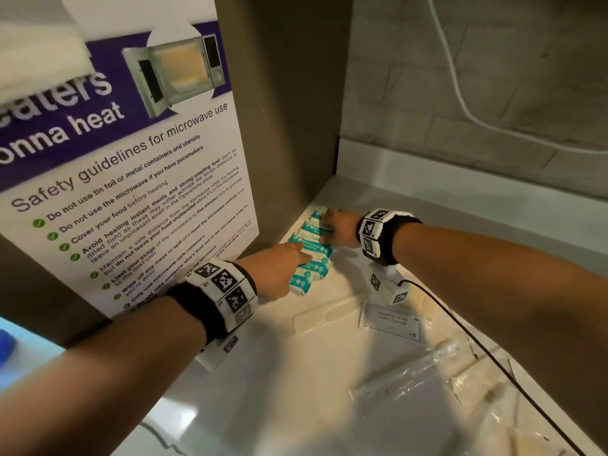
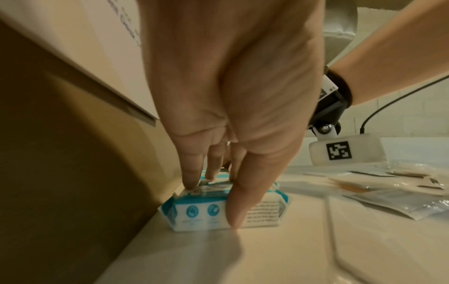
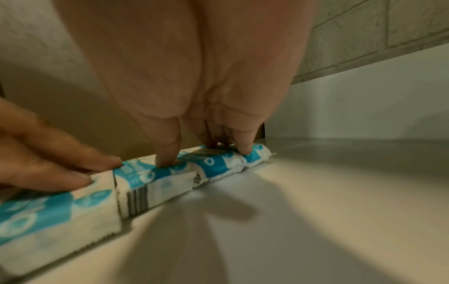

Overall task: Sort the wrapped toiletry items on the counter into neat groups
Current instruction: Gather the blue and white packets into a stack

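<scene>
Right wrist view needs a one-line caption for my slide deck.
Both hands, right and left, press straight fingers onto a row of teal packets along the wall.

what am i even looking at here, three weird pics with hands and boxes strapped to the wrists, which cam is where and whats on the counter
No machine here: a person works with two bare hands, and the black bands with square-patterned white blocks are wrist cameras. The big picture comes from a camera on the person's head, looking down. The other two look along each hand from the wrist.

On the white counter a row of small teal-and-white wrapped packets lies along the brown side panel. The left hand presses straight fingers on the near end of the row; the right hand presses fingertips on the far end. Neither hand grips anything; they seem to be squaring up the row.

Nearer the person lie a white plastic comb, a white sachet printed "shampoo with conditioner" and clear plastic wrappers, apparently not yet sorted.
</scene>
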The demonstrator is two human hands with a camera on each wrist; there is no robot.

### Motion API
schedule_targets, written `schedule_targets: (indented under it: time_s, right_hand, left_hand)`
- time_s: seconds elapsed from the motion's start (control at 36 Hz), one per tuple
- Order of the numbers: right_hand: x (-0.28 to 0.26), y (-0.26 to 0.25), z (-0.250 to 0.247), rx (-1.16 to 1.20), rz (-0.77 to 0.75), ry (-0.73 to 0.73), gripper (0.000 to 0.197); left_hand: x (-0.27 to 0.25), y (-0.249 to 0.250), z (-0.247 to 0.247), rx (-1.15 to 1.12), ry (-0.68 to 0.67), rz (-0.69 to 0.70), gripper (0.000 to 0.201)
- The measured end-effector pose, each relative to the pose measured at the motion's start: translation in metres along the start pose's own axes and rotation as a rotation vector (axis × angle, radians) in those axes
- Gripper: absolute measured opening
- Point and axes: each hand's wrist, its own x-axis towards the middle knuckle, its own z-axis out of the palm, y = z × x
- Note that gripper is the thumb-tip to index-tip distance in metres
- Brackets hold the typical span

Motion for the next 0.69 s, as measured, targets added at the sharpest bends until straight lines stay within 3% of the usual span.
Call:
schedule_targets:
  time_s: [0.25,0.47,0.69]
  right_hand:
    - [0.0005,-0.002,-0.0039,-0.037,-0.032,-0.013,0.041]
    - [0.0028,-0.0037,-0.0016,-0.065,-0.017,-0.007,0.049]
    - [0.0052,-0.0046,0.0021,-0.128,-0.05,-0.008,0.045]
  left_hand:
    - [-0.0015,0.0056,-0.0003,0.024,-0.035,-0.009,0.07]
    - [-0.0005,0.0046,-0.0012,0.151,-0.063,0.034,0.07]
    - [-0.0009,0.0045,-0.0014,0.207,-0.085,0.043,0.076]
